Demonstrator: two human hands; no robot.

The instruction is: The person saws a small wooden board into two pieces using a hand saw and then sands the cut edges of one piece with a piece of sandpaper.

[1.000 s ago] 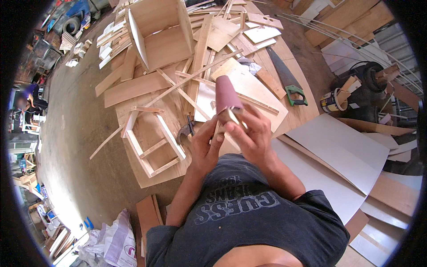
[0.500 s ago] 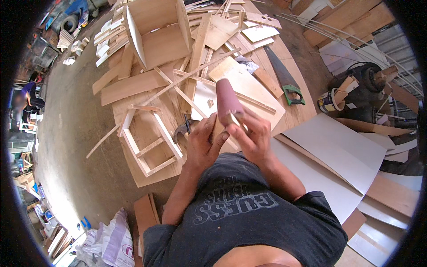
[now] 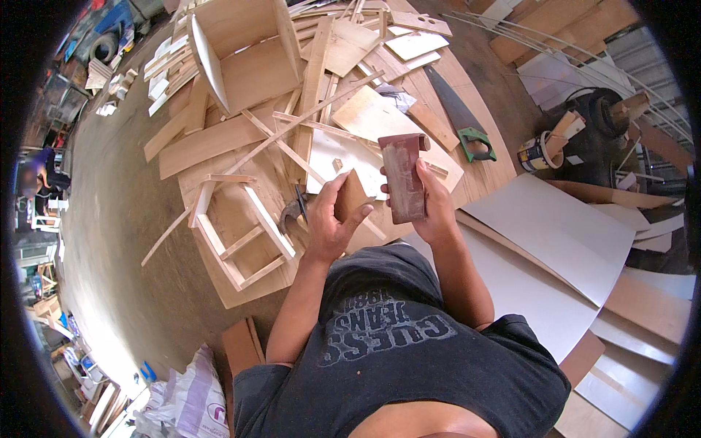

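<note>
My left hand (image 3: 327, 225) is closed around a small flat wooden block (image 3: 352, 196), the thumb along its near edge. Just to the right, my right hand (image 3: 439, 212) grips a reddish-brown sheet of sandpaper (image 3: 401, 179) with its face toward me. The sheet looks worn and pale in patches, and its top end curls over. Block and sandpaper are apart, both held above the near edge of the wooden worktable (image 3: 219, 288). Left of my left hand lies a claw hammer (image 3: 293, 219), partly hidden by that hand.
A small wooden frame (image 3: 252, 241) lies on the table's near left. Behind it are crossed strips, loose boards and an open plywood box (image 3: 255, 73). A green-handled handsaw (image 3: 456, 109) rests at the right. White panels (image 3: 548, 233) lean nearby, below a bucket (image 3: 540, 152). Someone is at the far left.
My hands have moved apart. The sandpaper, rolled up and tilted before, is now turned toward me in my right hand, while the wooden block shows in my left hand.
</note>
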